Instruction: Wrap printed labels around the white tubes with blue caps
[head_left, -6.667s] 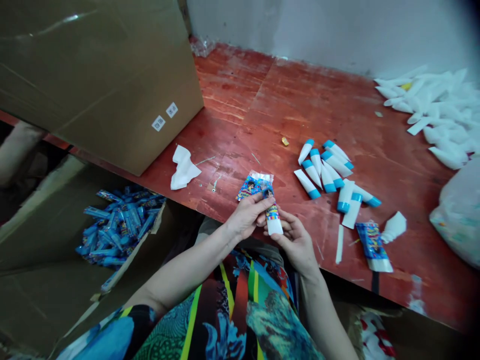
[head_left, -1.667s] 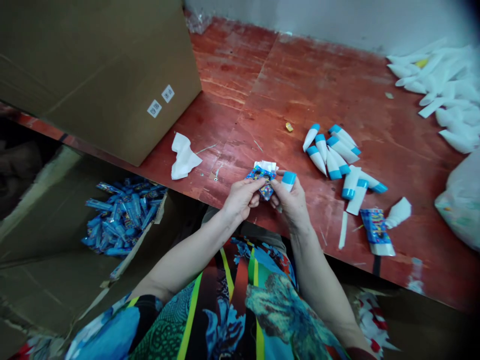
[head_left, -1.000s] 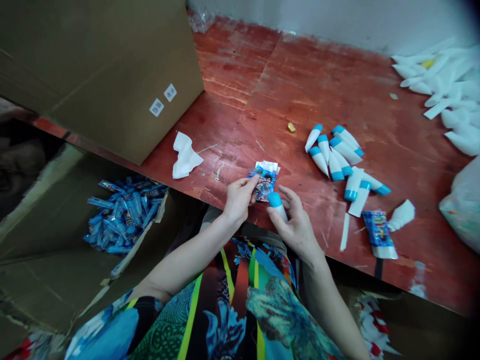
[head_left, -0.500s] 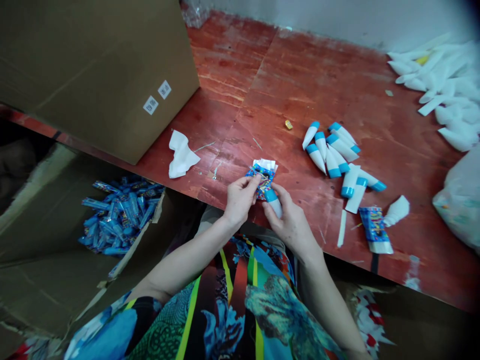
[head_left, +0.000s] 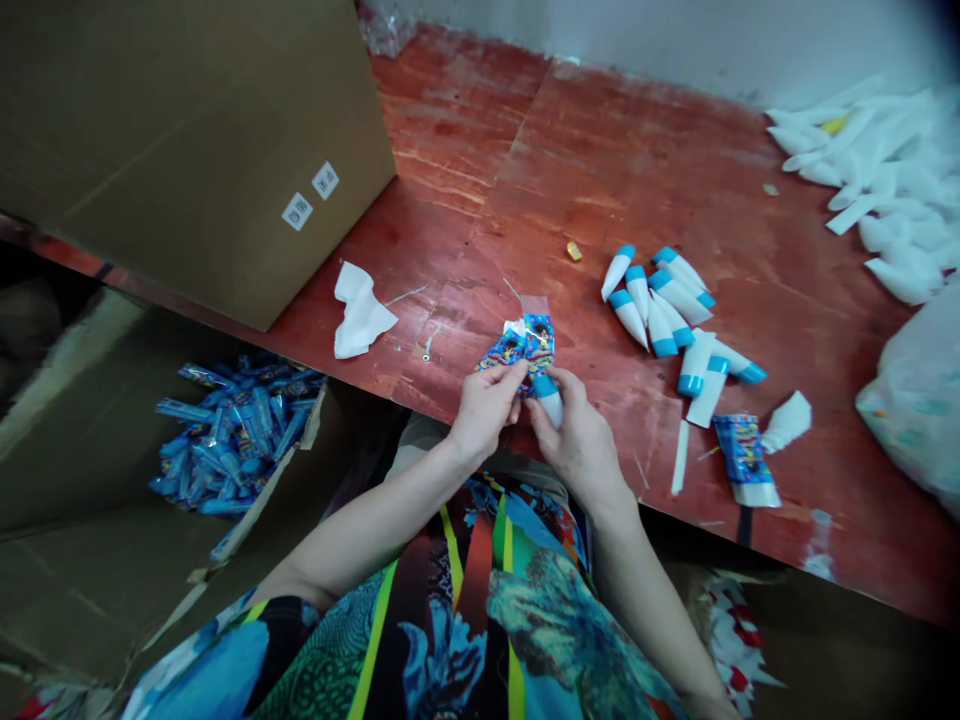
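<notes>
My left hand (head_left: 486, 408) pinches a colourful printed wrapper (head_left: 537, 340) at the near edge of the red table (head_left: 585, 160). My right hand (head_left: 579, 440) grips a white tube with a blue cap (head_left: 547, 398), its capped end at the wrapper's mouth. A second wrapper (head_left: 501, 350) lies beside the held one. Both hands meet just above the table edge, over my lap.
Several blue-capped white tubes (head_left: 667, 315) lie right of the hands, with a filled wrapper (head_left: 744, 460) nearer. White tubes without caps (head_left: 885, 180) are heaped far right. A large cardboard box (head_left: 187, 140) stands at left; a lower carton (head_left: 75, 560) holds wrapped tubes (head_left: 232, 430). A tissue (head_left: 358, 312) lies by the box.
The right hand turned the tube and brought its capped end to the wrapper. The left hand lifted and opened out the wrapper, which now stands taller above the tube.
</notes>
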